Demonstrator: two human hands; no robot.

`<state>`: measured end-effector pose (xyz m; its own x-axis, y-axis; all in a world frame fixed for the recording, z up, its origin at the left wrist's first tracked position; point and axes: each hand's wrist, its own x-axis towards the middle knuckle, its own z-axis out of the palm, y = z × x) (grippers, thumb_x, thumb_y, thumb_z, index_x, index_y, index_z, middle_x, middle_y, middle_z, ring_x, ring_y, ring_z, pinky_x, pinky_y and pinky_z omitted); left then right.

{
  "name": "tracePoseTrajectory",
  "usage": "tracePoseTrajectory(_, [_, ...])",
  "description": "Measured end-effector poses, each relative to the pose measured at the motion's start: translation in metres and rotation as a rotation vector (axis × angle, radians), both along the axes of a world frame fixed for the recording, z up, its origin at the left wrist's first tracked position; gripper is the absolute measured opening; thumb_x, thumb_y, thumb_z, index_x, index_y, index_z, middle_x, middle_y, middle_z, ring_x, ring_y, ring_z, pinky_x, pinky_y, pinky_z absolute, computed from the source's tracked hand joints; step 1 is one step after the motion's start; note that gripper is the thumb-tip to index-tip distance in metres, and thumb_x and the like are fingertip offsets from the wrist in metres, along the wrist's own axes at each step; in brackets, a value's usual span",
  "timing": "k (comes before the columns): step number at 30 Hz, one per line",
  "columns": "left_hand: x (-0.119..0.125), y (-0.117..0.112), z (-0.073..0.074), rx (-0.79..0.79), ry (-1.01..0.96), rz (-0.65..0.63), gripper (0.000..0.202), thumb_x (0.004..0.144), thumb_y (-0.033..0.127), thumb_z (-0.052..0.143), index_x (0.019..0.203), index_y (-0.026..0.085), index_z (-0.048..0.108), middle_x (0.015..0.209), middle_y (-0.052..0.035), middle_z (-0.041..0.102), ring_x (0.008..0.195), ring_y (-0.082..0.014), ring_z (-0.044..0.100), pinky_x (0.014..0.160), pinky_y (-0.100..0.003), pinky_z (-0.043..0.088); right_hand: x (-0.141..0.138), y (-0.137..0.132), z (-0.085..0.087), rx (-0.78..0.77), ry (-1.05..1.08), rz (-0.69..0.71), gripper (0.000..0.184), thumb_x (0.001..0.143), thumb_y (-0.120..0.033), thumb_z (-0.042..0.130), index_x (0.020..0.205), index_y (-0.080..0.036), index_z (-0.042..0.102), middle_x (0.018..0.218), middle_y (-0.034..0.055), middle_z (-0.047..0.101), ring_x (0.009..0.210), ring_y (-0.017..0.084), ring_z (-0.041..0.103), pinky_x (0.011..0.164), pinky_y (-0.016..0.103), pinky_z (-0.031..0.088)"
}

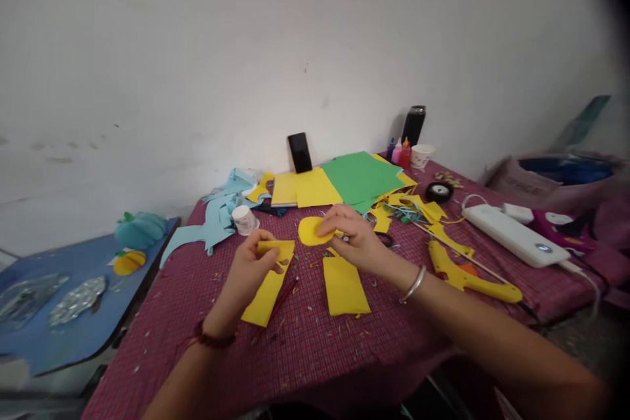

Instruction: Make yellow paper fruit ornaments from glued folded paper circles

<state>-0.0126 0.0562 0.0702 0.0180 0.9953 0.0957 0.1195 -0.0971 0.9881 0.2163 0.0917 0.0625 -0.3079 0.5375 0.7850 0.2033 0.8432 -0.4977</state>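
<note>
My left hand (252,269) pinches the upper end of a yellow paper strip (266,295), which has a curved cut along its edge. In my right hand (352,236) is a rounded yellow paper disc (312,231), gripped at its right side between thumb and fingers above the table. Just below that hand lies a yellow paper rectangle (346,287). A thin dark red stick, perhaps a pencil (285,302), lies beside the strip. Behind my right wrist a dark ring (384,239) shows in part; I cannot tell what it belongs to.
A yellow glue gun (470,275) and white power strip (514,234) lie right. Green sheets (364,177), yellow sheets (317,189) and a phone (300,152) are at the back. Light-blue scraps (216,223) and a white cup (243,219) stand left; a blue table (29,262) adjoins.
</note>
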Motion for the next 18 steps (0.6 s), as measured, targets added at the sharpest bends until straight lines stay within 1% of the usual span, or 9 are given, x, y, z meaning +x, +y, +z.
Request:
tracePoseTrajectory(2, [0.017, 0.001, -0.008, 0.003, -0.067, -0.015, 0.021, 0.072, 0.024, 0.066, 0.088, 0.018, 0.054, 0.07, 0.0042, 0.062, 0.055, -0.0124, 0.065, 0.047, -0.02, 0.049, 0.002, -0.005, -0.002, 0.071, -0.024, -0.049, 0.026, 0.078, -0.003, 0.054, 0.085, -0.025, 0.066, 0.089, 0.0027, 0.062, 0.091, 0.02, 0.057, 0.08, 0.036, 0.043])
tracePoseTrajectory(4, [0.031, 0.005, -0.017, 0.011, -0.134, -0.014, 0.022, 0.075, 0.025, 0.065, 0.093, 0.018, 0.055, 0.075, 0.0028, 0.065, 0.055, -0.0106, 0.064, 0.049, -0.02, 0.05, 0.004, -0.005, -0.005, 0.063, -0.028, -0.08, 0.023, 0.081, -0.005, 0.055, 0.087, -0.024, 0.066, 0.088, 0.0032, 0.062, 0.09, 0.021, 0.057, 0.08, 0.037, 0.043])
tracePoseTrajectory(7, [0.045, 0.012, -0.027, -0.004, -0.197, 0.018, 0.038, 0.076, 0.025, 0.064, 0.112, 0.018, 0.054, 0.081, 0.001, 0.067, 0.055, -0.0106, 0.065, 0.052, -0.022, 0.053, 0.005, 0.0, -0.011, -0.047, 0.008, -0.095, 0.014, 0.086, -0.012, 0.056, 0.088, -0.023, 0.065, 0.084, 0.0033, 0.062, 0.086, 0.021, 0.057, 0.078, 0.037, 0.043])
tracePoseTrajectory(10, [0.049, 0.018, -0.034, -0.011, -0.158, 0.06, 0.063, 0.076, 0.021, 0.063, 0.136, 0.019, 0.043, 0.076, 0.0016, 0.067, 0.051, -0.0114, 0.063, 0.049, -0.022, 0.052, 0.004, 0.005, -0.019, -0.19, 0.084, -0.12, 0.008, 0.086, -0.018, 0.057, 0.081, -0.022, 0.062, 0.08, 0.0028, 0.06, 0.083, 0.021, 0.057, 0.075, 0.036, 0.044])
tracePoseTrajectory(12, [0.047, 0.02, -0.039, 0.001, -0.111, 0.083, 0.064, 0.08, 0.022, 0.058, 0.141, 0.021, 0.041, 0.069, 0.0028, 0.065, 0.047, -0.0108, 0.06, 0.047, -0.022, 0.049, 0.004, 0.007, -0.024, -0.308, 0.12, -0.116, 0.004, 0.084, -0.021, 0.059, 0.084, -0.022, 0.062, 0.092, 0.0052, 0.062, 0.091, 0.022, 0.058, 0.079, 0.036, 0.045])
tracePoseTrajectory(13, [0.045, 0.019, -0.042, 0.007, -0.079, 0.094, 0.056, 0.082, 0.022, 0.054, 0.137, 0.021, 0.048, 0.068, 0.0022, 0.065, 0.046, -0.0105, 0.059, 0.046, -0.022, 0.048, 0.004, 0.006, -0.026, -0.391, 0.123, -0.087, 0.007, 0.084, -0.022, 0.059, 0.089, -0.022, 0.063, 0.105, 0.0072, 0.062, 0.098, 0.023, 0.058, 0.081, 0.036, 0.046])
tracePoseTrajectory(15, [0.042, 0.016, -0.046, 0.014, -0.005, 0.121, 0.035, 0.082, 0.021, 0.05, 0.112, 0.018, 0.067, 0.069, -0.0006, 0.067, 0.048, -0.0104, 0.058, 0.046, -0.022, 0.045, 0.005, 0.004, -0.028, -0.616, 0.125, 0.022, 0.016, 0.085, -0.026, 0.059, 0.1, -0.022, 0.063, 0.122, 0.0084, 0.06, 0.096, 0.021, 0.06, 0.075, 0.033, 0.049])
tracePoseTrajectory(17, [0.039, 0.012, -0.05, 0.021, 0.061, 0.114, 0.026, 0.077, 0.016, 0.05, 0.089, 0.017, 0.073, 0.073, -0.0027, 0.069, 0.054, -0.0115, 0.06, 0.05, -0.022, 0.046, 0.007, 0.002, -0.03, -0.834, 0.122, 0.128, 0.022, 0.086, -0.029, 0.059, 0.106, -0.023, 0.062, 0.111, 0.0066, 0.065, 0.082, 0.018, 0.063, 0.065, 0.029, 0.05])
tracePoseTrajectory(18, [0.038, 0.01, -0.051, 0.019, 0.071, 0.085, 0.028, 0.073, 0.012, 0.051, 0.088, 0.017, 0.074, 0.078, -0.0032, 0.071, 0.059, -0.0125, 0.061, 0.053, -0.022, 0.047, 0.009, 0.001, -0.031, -0.912, 0.125, 0.158, 0.02, 0.085, -0.031, 0.06, 0.104, -0.023, 0.062, 0.098, 0.0045, 0.067, 0.074, 0.017, 0.062, 0.061, 0.027, 0.05])
